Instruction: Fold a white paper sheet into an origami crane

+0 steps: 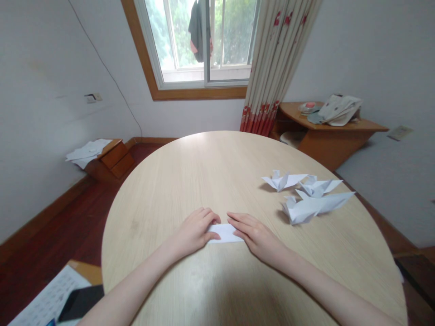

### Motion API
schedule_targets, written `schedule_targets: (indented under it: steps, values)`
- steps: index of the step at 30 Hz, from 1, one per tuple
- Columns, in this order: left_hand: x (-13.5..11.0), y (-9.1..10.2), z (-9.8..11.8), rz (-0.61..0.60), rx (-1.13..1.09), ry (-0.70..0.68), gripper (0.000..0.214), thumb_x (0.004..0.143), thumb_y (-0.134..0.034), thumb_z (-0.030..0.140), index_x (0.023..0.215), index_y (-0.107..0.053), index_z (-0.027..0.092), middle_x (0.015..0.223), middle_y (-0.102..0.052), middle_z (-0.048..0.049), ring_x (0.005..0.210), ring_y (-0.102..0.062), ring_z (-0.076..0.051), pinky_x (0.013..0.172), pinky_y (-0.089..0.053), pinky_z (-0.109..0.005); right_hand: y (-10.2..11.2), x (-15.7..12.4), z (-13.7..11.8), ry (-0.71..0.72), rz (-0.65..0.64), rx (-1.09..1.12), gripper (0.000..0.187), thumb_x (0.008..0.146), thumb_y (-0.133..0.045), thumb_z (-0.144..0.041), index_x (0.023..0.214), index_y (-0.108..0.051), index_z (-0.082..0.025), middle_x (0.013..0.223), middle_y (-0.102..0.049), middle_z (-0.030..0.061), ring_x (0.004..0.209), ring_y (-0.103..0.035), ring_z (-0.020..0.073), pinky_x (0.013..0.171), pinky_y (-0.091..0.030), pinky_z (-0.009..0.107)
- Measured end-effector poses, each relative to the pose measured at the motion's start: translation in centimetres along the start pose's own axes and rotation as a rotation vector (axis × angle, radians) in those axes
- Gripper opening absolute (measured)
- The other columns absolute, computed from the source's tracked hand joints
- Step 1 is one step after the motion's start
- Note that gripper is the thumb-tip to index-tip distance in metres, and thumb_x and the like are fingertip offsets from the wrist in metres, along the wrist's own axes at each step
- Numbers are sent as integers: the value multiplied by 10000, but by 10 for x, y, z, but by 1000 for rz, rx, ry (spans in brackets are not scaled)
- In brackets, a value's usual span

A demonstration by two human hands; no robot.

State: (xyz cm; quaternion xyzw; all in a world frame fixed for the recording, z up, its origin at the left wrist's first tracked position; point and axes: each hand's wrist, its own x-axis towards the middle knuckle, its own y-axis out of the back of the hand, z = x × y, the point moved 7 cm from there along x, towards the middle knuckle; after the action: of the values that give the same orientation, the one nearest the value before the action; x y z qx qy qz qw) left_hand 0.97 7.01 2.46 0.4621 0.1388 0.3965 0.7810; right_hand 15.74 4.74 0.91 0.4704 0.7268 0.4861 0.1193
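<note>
A narrow strip of folded white paper (224, 233) lies flat on the round wooden table (163, 181), near its middle front. At the strip's left end is my left hand (199, 230), closed on it with curled fingers at the far edge and the thumb on top. My right hand (253, 233) covers the right end, its fingers held together and its thumb against the paper. The parts of the strip under both hands are hidden.
Several folded white paper birds (311, 203) stand at the table's right. Beyond are a curtain (268, 81), a window (231, 40) and a corner shelf (340, 131) with a bag. At lower left, a black phone (79, 303) lies on a printed sheet (50, 294).
</note>
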Motion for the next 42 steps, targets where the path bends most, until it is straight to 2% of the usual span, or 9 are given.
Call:
schedule_targets:
  steps: [5, 9, 14, 18, 26, 31, 35, 42]
  values:
    - [-1, -1, -5, 28, -41, 69, 198, 800, -713, 252, 932, -582, 184, 921, -610, -23, 890, -548, -195, 760, -435, -315, 5, 2, -6, -7, 76, 56, 276, 912, -461, -132, 1096, -653, -204, 1124, -666, 107, 1059, -597, 234, 900, -508, 445]
    - [-1, 0, -2, 29, -23, 77, 166, 791, -717, 243, 872, -588, 178, 892, -589, -23, 874, -534, -200, 752, -423, -318, 8, 2, -11, -24, 115, 87, 226, 885, -458, -93, 992, -624, -203, 964, -645, 88, 936, -585, 229, 823, -503, 416]
    - [-1, 2, 7, 55, 19, -25, 108, 828, -677, 226, 867, -586, 181, 925, -584, -33, 900, -525, -198, 754, -412, -308, 8, 1, -13, -33, 126, 25, 139, 888, -472, -101, 921, -572, -191, 887, -633, 79, 868, -553, 239, 752, -469, 398]
    - [-1, 1, 10, 86, 108, -100, 41, 891, -592, 234, 890, -604, 195, 872, -617, -18, 854, -543, -185, 742, -389, -313, 10, 0, -16, 22, 157, 1, 151, 918, -451, -124, 933, -584, -195, 867, -635, 76, 838, -543, 233, 729, -452, 385]
    - [-9, 16, 25, 354, 123, -296, 184, 907, -513, 189, 773, -638, 182, 706, -582, -24, 695, -513, -157, 638, -351, -289, 28, -5, -26, 172, 307, -21, 233, 929, -428, -126, 938, -647, -205, 810, -615, 69, 773, -548, 202, 665, -470, 337]
    - [-12, 21, 32, 451, 139, -382, 221, 921, -505, 178, 738, -628, 174, 701, -580, -25, 661, -472, -146, 605, -329, -279, 30, -8, -37, 309, 331, -147, 236, 918, -415, -73, 953, -627, -171, 815, -624, 79, 753, -538, 190, 650, -468, 311]
    - [-9, 13, 28, 407, 161, -366, 266, 931, -479, 163, 694, -601, 169, 694, -552, -23, 666, -459, -147, 595, -326, -271, 22, -5, -34, 328, 266, -194, 231, 923, -399, -73, 941, -614, -154, 821, -624, 90, 749, -527, 191, 641, -456, 298]
    - [-6, 1, 19, 250, 110, -327, 240, 924, -507, 187, 704, -600, 161, 721, -539, -21, 685, -485, -140, 601, -361, -244, 15, -3, -27, 291, 115, -184, 242, 957, -385, -136, 900, -619, -160, 829, -615, 88, 747, -526, 182, 634, -435, 283]
